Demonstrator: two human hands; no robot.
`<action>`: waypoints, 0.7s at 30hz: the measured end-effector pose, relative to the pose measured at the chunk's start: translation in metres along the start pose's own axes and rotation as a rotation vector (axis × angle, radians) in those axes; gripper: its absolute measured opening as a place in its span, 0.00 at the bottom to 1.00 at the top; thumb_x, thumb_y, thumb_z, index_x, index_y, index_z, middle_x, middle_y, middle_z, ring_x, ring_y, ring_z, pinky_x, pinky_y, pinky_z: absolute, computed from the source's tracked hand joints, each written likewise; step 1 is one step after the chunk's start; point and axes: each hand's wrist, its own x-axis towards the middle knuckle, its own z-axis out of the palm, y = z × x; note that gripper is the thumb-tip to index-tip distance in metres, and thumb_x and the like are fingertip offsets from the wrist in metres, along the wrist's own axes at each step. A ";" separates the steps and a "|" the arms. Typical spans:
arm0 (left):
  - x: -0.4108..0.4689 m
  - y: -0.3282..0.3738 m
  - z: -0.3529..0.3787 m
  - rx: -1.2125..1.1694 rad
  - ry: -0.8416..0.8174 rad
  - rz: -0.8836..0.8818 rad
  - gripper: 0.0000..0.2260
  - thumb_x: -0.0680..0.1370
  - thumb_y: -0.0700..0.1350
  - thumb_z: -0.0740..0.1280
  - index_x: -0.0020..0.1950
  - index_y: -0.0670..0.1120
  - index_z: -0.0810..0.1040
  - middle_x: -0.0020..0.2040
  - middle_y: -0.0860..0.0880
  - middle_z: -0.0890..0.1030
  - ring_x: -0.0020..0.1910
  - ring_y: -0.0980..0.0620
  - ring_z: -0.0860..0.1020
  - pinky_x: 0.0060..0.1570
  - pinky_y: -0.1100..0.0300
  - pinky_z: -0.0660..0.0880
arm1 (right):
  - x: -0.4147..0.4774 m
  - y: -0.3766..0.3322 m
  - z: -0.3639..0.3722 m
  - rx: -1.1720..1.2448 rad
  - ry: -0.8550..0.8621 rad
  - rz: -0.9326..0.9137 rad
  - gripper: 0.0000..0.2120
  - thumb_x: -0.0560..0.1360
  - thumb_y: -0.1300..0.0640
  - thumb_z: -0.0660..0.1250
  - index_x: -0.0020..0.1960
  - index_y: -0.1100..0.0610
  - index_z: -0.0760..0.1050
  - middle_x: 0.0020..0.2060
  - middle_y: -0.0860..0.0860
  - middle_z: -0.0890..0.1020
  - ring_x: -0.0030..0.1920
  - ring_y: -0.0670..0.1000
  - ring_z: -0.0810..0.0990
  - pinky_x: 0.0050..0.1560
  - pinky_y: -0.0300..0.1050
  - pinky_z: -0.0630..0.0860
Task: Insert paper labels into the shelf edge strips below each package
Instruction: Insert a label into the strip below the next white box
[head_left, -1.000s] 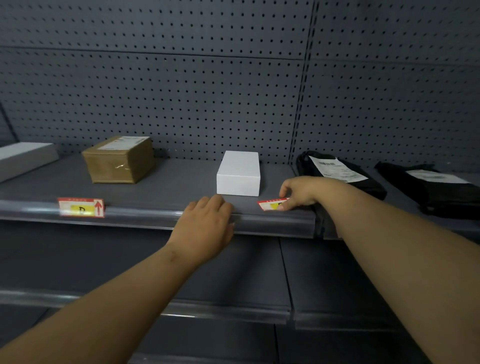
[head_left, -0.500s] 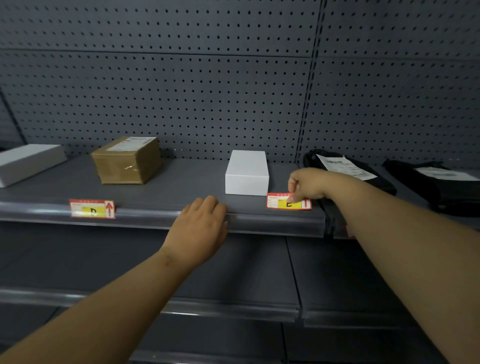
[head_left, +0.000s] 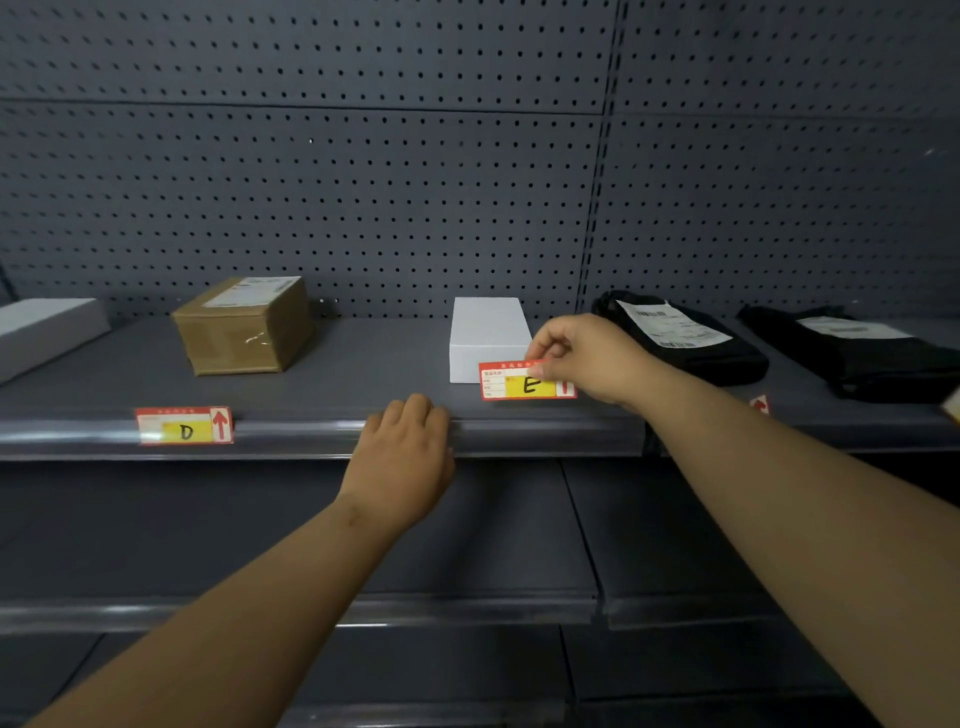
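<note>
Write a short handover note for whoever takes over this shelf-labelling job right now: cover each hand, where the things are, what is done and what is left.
Left hand: fingers rest on the clear plastic shelf edge strip, holding nothing.
Right hand: pinches the red and yellow paper label marked E by its top edge, above the strip, in front of the white rectangular box.
Done: the red and yellow label marked D sits in the strip below the brown cardboard box.
Left: seat label E below the white box. A red label shows below the black bag with a white slip, mostly hidden by the arm; check it and the other packages.
</note>
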 end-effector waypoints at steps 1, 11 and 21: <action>0.000 -0.001 0.001 0.001 -0.003 0.002 0.13 0.78 0.47 0.56 0.61 0.44 0.68 0.58 0.44 0.71 0.55 0.44 0.70 0.58 0.53 0.65 | -0.001 0.000 0.003 0.003 0.012 -0.006 0.06 0.70 0.63 0.72 0.41 0.54 0.77 0.35 0.52 0.79 0.37 0.53 0.77 0.43 0.49 0.76; -0.002 -0.002 0.000 -0.072 -0.029 -0.018 0.13 0.78 0.46 0.57 0.60 0.42 0.69 0.57 0.42 0.73 0.56 0.43 0.70 0.58 0.52 0.67 | -0.007 0.001 0.026 -0.040 0.046 -0.014 0.05 0.70 0.61 0.72 0.40 0.53 0.76 0.36 0.51 0.78 0.38 0.50 0.76 0.41 0.47 0.75; -0.009 -0.006 0.004 -0.080 -0.002 0.034 0.13 0.78 0.46 0.58 0.61 0.42 0.70 0.56 0.41 0.73 0.53 0.42 0.71 0.55 0.51 0.69 | -0.009 0.006 0.058 -0.212 0.125 -0.057 0.06 0.69 0.56 0.72 0.37 0.51 0.75 0.35 0.45 0.77 0.41 0.48 0.76 0.40 0.44 0.73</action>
